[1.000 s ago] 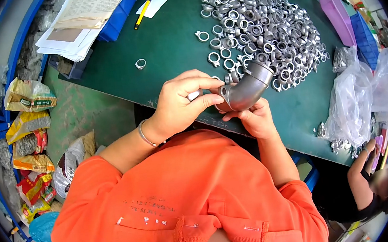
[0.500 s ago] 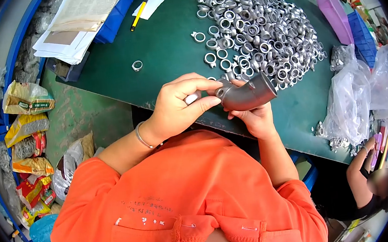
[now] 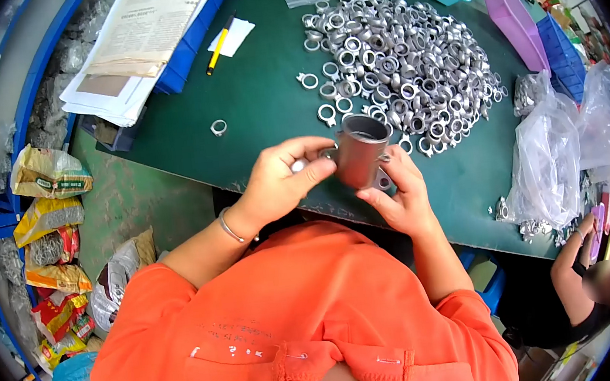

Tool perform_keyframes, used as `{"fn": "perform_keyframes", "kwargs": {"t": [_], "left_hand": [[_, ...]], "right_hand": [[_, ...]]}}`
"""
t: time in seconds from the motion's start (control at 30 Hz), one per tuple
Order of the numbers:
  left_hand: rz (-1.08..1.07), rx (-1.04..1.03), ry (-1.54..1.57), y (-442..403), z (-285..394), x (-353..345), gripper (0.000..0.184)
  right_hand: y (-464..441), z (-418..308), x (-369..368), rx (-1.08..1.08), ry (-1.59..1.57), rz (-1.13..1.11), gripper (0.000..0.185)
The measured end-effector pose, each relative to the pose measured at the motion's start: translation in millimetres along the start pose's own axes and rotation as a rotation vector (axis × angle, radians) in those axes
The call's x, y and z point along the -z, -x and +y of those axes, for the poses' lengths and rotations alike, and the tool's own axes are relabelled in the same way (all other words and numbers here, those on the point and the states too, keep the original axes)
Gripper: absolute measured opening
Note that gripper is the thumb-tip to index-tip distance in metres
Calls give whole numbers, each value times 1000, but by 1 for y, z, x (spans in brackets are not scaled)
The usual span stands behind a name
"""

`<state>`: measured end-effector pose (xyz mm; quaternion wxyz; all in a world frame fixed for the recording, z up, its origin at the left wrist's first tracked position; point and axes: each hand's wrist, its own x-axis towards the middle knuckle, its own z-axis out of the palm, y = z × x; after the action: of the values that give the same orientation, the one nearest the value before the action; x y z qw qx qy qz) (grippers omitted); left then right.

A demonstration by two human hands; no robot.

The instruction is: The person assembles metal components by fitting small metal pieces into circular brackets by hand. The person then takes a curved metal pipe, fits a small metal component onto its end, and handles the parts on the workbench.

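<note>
A dark grey metal pipe elbow [image 3: 362, 156] is held just above the near edge of the table, its open end facing up. My right hand [image 3: 404, 199] grips it from the right, thumb low on its side and fingers behind it. My left hand [image 3: 282, 182] is closed around a small white piece [image 3: 300, 165], only partly showing between finger and thumb. Its fingertips meet the elbow's left side; what they pinch there is too small to tell. Beyond the elbow lies a big heap of grey metal rings [image 3: 411, 68].
One loose ring [image 3: 218, 127] lies left on the green table [image 3: 255, 69]. Behind it are a yellow marker [image 3: 219, 47], papers [image 3: 120, 57] and a blue bin [image 3: 192, 39]. Clear plastic bags [image 3: 543, 158] lie right. A co-worker's arm [image 3: 569, 267] shows at lower right.
The elbow has turned from lying sideways, open end to the right, to open end up. Both hands stay on it, and my right hand's fingers have shifted up its right side.
</note>
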<state>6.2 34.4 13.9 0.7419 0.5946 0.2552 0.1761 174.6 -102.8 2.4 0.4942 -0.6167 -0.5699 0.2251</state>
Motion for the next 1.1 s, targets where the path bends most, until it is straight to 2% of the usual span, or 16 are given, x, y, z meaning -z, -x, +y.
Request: {"fn": "perform_keyframes", "kwargs": {"t": [0.1,0.17,0.2,0.3,0.47,0.63,0.67,0.7,0.8,0.83,0.93,1.1], "left_hand": [[-31,25,62,0,-5,1,34],[18,-158,-71,-1,-10,0,37],[30,-187,-113,-1,-10,0,40],[28,-177,-187,0,-12,3,40],[8,-180,-42,-3,-18,1,45],[205,-404,-234,1,0,-5,34],[278,-546,-291,0,2,-8,30],[261,-842,-473,-7,7,-8,31],[117,-853,-541,-7,30,-27,37],[104,-835,-547,-12,28,-31,39],[95,-951,-615,-24,26,-37,39],[94,-959,-645,-30,25,-43,39]], "right_hand": [[-4,3,0,45,-7,39,51],[-3,5,-1,55,0,25,56],[-4,5,-1,65,-1,29,56],[-3,5,-2,54,2,25,56],[-3,3,-3,126,64,55,58],[-5,6,2,212,253,198,58],[-5,5,2,185,254,234,59],[-6,6,3,193,260,241,59],[-9,11,7,165,345,312,60],[-10,11,7,154,370,332,61],[-13,14,9,175,382,384,62],[-19,8,17,244,484,423,61]]}}
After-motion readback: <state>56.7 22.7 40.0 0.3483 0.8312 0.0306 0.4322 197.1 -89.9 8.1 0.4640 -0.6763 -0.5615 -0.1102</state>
